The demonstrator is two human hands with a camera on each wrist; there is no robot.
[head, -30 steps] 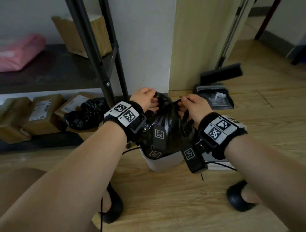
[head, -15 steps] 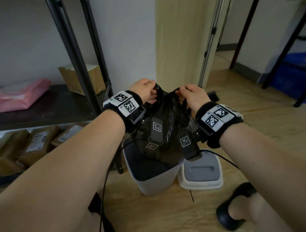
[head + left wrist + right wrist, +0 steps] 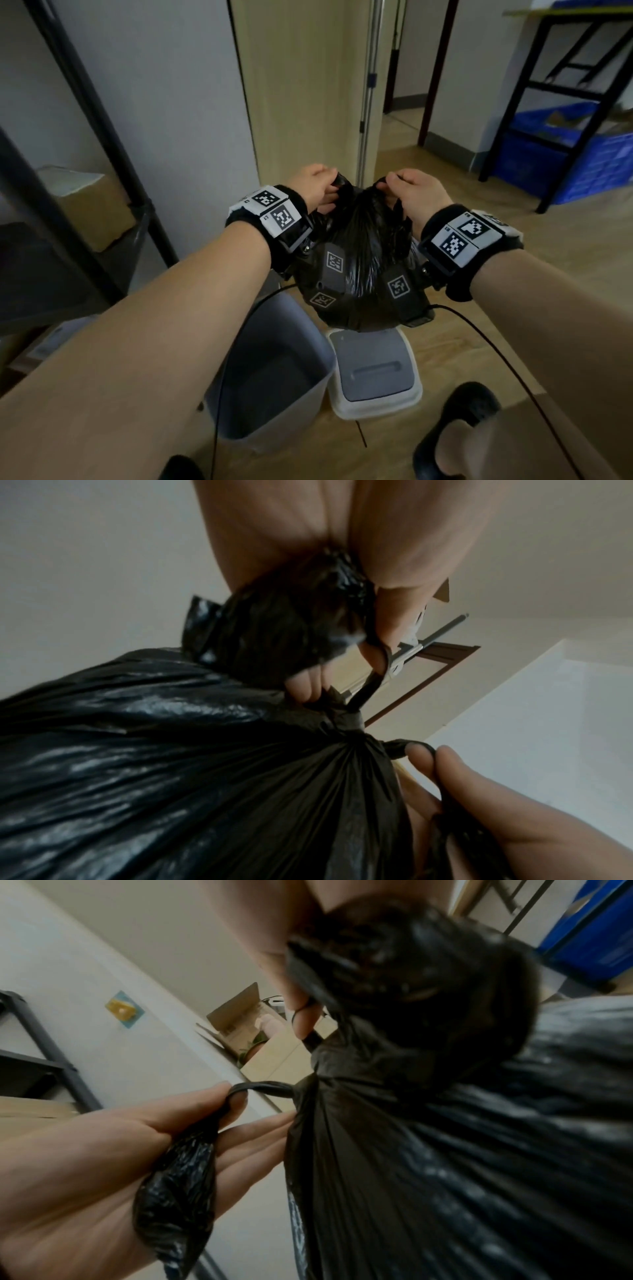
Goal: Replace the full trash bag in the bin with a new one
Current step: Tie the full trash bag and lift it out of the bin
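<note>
A full black trash bag (image 3: 363,246) hangs in the air, knotted at the top, above the open grey bin (image 3: 274,370) and its white-and-grey lid (image 3: 376,373) on the floor. My left hand (image 3: 317,188) grips the bag's left ear, and my right hand (image 3: 411,193) pinches the right ear. In the left wrist view my left hand (image 3: 387,610) is curled round bunched plastic of the bag (image 3: 171,764). The right wrist view shows my right hand (image 3: 301,993) holding the other ear above the knot. No liner shows inside the bin.
A black metal shelf (image 3: 102,144) with cardboard boxes (image 3: 92,209) stands at the left. A wooden door panel (image 3: 301,85) is straight ahead. Blue crates (image 3: 565,154) sit under a black frame at the right. My black shoe (image 3: 455,428) is beside the lid.
Both hands have lifted the tied bag up out of the bin. The bin now stands open below, and the view has risen with the hands.
</note>
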